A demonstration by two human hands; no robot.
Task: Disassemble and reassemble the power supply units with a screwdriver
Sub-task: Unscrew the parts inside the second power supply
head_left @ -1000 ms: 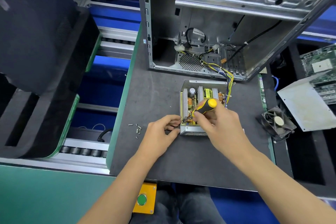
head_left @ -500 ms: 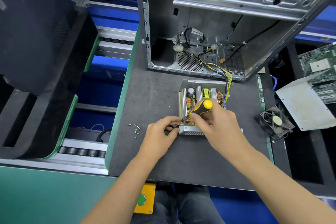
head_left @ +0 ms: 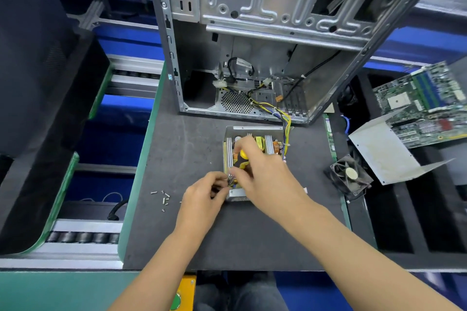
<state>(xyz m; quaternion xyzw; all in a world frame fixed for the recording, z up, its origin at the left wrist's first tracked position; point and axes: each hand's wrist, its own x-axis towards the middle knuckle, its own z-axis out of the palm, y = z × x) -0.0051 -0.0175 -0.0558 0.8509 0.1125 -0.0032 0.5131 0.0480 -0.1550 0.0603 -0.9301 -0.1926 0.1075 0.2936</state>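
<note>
A dark grey mat is covering the table (head_left: 192, 144), which has a green edge along its left side. At twelve o'clock an open metal computer case (head_left: 265, 33) is standing on the mat, with a bundle of yellow and black wires (head_left: 283, 116) trailing out of it toward the middle. To the left, at nine o'clock, a conveyor with rollers (head_left: 83, 237) is carrying black foam trays (head_left: 38, 83). At three o'clock a black fan (head_left: 350, 175) is lying at the table's edge, with a bent white metal cover (head_left: 379, 151) just beside it and a green circuit board (head_left: 424, 101) behind that at two o'clock. A small scatter of screws (head_left: 163, 197) is lying on the mat at eight o'clock from the middle.

The power supply (head_left: 252, 159) is sitting open in the centre of the mat, its coils and heat sinks showing, touching the wire bundle at its far right corner.

Both forearms are reaching in from six o'clock. The right hand (head_left: 262, 174) is hovering over the power supply with its fingers curled round the yellow and black screwdriver (head_left: 242, 158), whose handle is pointing toward twelve o'clock and whose tip is angling down to the near left corner of the unit. The left hand (head_left: 204, 197) is sitting at that same corner, its fingertips (head_left: 222, 182) pinched together around the screwdriver's tip; whether a screw is between them is too blurred to tell.
</note>
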